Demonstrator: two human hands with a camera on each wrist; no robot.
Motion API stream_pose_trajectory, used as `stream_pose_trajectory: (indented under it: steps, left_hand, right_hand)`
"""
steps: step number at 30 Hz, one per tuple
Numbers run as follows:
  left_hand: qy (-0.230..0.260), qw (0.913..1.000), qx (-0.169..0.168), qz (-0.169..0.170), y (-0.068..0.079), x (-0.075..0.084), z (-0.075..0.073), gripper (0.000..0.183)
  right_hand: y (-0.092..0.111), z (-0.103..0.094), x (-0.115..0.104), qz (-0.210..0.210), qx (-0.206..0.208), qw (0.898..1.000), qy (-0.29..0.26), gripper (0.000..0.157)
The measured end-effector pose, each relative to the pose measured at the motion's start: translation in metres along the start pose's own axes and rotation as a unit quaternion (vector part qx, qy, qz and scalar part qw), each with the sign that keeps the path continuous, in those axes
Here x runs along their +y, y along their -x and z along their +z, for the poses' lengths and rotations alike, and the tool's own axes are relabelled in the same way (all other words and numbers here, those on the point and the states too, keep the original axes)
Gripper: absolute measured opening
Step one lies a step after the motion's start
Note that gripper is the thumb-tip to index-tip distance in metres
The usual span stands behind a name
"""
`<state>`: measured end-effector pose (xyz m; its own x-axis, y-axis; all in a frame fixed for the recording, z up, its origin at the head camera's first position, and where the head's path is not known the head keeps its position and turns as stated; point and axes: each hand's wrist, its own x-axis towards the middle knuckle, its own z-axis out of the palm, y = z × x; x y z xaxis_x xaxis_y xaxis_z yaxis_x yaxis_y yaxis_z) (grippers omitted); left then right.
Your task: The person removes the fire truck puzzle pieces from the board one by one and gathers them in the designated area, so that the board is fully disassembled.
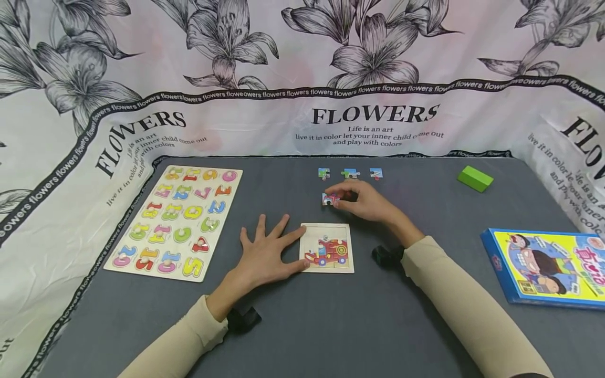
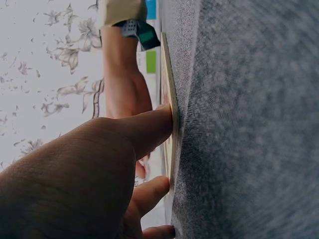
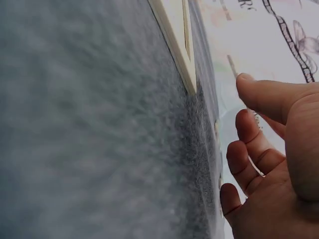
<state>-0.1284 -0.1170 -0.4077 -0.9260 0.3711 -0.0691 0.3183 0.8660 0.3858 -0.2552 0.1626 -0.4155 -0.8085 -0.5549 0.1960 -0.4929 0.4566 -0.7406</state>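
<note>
In the head view my left hand (image 1: 266,260) lies spread over the grey cloth, its thumb and index finger touching the left edge of a small square jigsaw tray (image 1: 351,248). Joined pieces in that tray show a red vehicle (image 1: 333,253); the tray's upper part is bare. Beyond the tray, my right hand (image 1: 363,200) pinches a jigsaw piece (image 1: 328,200) between thumb and index finger. The left wrist view shows the left thumb and a finger against the tray's edge (image 2: 172,114). The held piece cannot be made out in the right wrist view.
Three loose jigsaw pieces (image 1: 350,173) lie in a row at the back. A number puzzle board (image 1: 177,223) is on the left. To the right are a green block (image 1: 475,179) and a blue and yellow box (image 1: 548,268). A flower-printed cloth hangs behind.
</note>
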Motion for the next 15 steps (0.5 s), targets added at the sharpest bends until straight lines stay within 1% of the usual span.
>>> stream_pose_trajectory:
  steps: [6,10,15]
  left_hand:
    - [0.001,1.0,0.001,-0.001,0.0,0.0,0.0,0.077]
    - [0.003,1.0,0.001,-0.002,0.001,0.0,0.0,0.077]
    - [0.004,1.0,0.001,-0.002,0.0,0.0,0.001,0.077]
  right_hand:
    - [-0.013,-0.002,0.004,0.036,-0.026,0.999,0.016,0.031]
    - [-0.021,-0.003,0.005,0.038,-0.035,0.998,0.032,0.031]
    - [-0.026,-0.003,0.005,0.04,-0.031,0.997,0.057,0.031]
